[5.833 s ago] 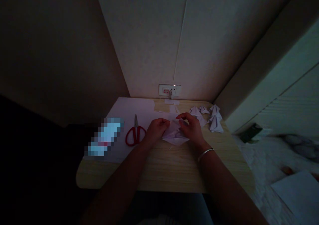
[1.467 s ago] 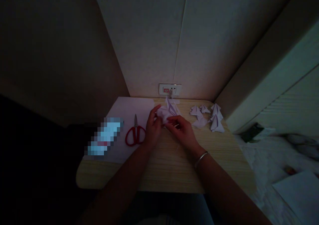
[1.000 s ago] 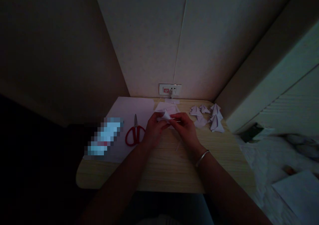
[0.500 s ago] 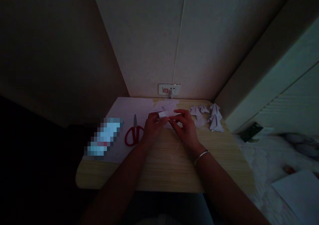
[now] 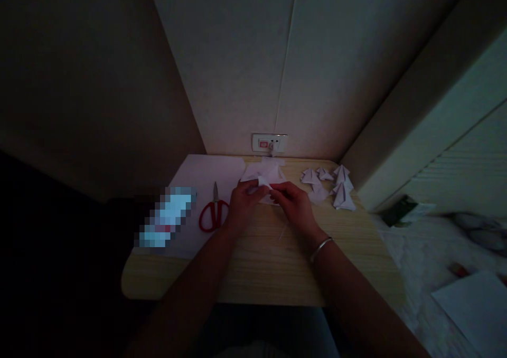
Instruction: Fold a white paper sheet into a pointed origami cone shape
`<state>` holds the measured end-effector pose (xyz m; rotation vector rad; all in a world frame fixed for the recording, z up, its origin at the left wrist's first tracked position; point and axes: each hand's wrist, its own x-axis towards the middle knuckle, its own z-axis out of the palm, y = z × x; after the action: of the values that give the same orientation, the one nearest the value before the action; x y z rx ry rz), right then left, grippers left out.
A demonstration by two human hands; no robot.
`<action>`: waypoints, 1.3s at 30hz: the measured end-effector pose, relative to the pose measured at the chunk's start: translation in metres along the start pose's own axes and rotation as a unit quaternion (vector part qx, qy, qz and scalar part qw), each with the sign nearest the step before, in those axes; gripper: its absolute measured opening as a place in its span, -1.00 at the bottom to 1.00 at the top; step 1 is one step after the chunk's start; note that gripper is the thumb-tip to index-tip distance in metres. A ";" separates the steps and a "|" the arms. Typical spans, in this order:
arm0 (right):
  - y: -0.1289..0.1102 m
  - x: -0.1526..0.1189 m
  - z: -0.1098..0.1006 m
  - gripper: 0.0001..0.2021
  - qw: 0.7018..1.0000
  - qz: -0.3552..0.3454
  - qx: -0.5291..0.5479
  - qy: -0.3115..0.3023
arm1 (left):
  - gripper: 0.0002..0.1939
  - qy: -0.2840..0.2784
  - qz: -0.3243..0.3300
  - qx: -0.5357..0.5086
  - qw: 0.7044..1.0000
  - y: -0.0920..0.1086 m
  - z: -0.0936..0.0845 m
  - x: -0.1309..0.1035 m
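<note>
Between both hands is a small white piece of paper (image 5: 264, 181), held just above the table. My left hand (image 5: 244, 199) pinches its left side, the thumb lying along the near edge. My right hand (image 5: 292, 199) closes on the right side with thumb and fingers together. Loose white paper pieces (image 5: 269, 166) lie behind the hands. Left of my left hand, red-handled scissors (image 5: 214, 210) rest on a large white sheet (image 5: 209, 168), blades pointing away. Folded paper shapes (image 5: 343, 189) stand to the right, with smaller ones (image 5: 311, 176) beside them.
A phone-like bright object, blurred out (image 5: 166, 215), lies on the sheet's left part. The wooden table (image 5: 269, 273) meets a wall with a socket (image 5: 269, 142) and plug. At right, lower down, are a quilted surface (image 5: 415, 273) and another white sheet (image 5: 471, 305).
The right fingers, spread apart before, have drawn together on the paper. The paper has shifted slightly right and tilted. The scissors and folded shapes stay in place.
</note>
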<state>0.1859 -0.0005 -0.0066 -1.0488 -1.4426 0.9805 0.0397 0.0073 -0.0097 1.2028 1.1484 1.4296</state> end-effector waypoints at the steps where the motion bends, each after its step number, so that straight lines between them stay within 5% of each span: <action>1: 0.001 0.000 0.000 -0.80 1.000 -0.011 -0.011 -0.009 | -0.74 0.006 -0.004 0.000 1.000 0.000 0.000 0.000; 11: -0.009 -0.001 0.005 -0.75 0.996 0.075 0.055 -0.019 | -0.81 0.065 0.043 0.078 0.994 0.012 0.003 -0.005; 18: -0.009 -0.001 0.006 -0.76 0.994 0.092 0.052 -0.020 | -0.74 0.085 0.004 0.072 0.994 0.014 0.005 -0.009; 31: -0.003 0.001 0.005 -0.71 0.986 0.124 0.112 0.011 | -0.70 -0.043 0.007 0.013 0.999 0.008 0.009 -0.011; 37: 0.000 0.004 -0.002 -0.68 0.990 0.111 0.077 0.036 | -0.20 -0.043 -0.028 -0.093 0.994 0.010 0.008 -0.008; 39: -0.001 0.004 -0.004 -0.68 0.994 0.100 0.038 0.007 | -0.42 -0.039 -0.057 -0.098 0.993 0.011 0.004 -0.004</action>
<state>0.1897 0.0028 -0.0040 -1.1576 -1.2967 1.1584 0.0437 0.0017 0.0006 1.0300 0.9831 1.3632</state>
